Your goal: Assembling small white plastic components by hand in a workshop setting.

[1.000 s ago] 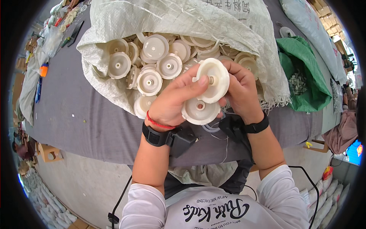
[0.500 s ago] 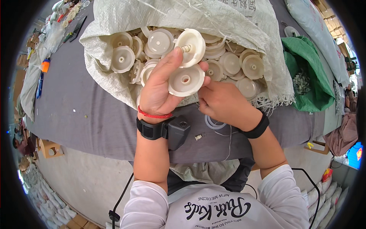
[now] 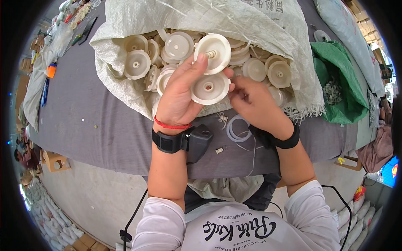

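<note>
The left hand (image 3: 180, 98) grips two cream plastic discs: its fingers close around the lower disc (image 3: 210, 88), and the upper disc (image 3: 213, 52), which has a short peg at its centre, rests against the fingertips just above it. The right hand (image 3: 255, 104) is curled just right of the lower disc, fingertips at its edge; whether they pinch anything cannot be told. Behind both hands, farther off, an open woven sack (image 3: 209, 16) holds a heap of similar discs (image 3: 138, 62). Nearer, white rings (image 3: 238, 129) lie on the grey table (image 3: 83, 121). A green bag (image 3: 335, 83) sits far right.
</note>
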A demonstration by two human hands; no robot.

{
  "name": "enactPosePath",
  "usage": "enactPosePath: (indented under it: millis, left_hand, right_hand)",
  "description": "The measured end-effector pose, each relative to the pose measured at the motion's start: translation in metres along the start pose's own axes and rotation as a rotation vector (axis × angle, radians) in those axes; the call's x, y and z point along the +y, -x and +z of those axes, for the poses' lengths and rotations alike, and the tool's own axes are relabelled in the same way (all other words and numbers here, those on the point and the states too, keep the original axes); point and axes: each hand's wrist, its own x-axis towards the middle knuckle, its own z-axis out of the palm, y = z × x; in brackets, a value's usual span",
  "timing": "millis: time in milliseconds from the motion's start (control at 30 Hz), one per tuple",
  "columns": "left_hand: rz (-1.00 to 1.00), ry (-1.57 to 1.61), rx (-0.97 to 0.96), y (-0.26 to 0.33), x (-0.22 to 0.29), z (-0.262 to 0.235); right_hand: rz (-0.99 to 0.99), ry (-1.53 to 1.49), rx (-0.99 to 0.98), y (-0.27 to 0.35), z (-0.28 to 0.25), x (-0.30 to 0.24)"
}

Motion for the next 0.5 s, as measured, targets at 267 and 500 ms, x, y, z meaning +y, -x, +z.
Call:
enactPosePath:
  millis: [267,500]
  left_hand:
    - [0.509,-0.912,0.193,-0.005,-0.022,0.007]
    - [0.578,-1.298,0.094,-0.005,-0.025,0.011]
  right_hand:
    - [0.445,-1.077,-0.011,-0.006,-0.01,-0.004]
    - [0.408,-1.314,-0.074,-0.007,-0.01,0.003]
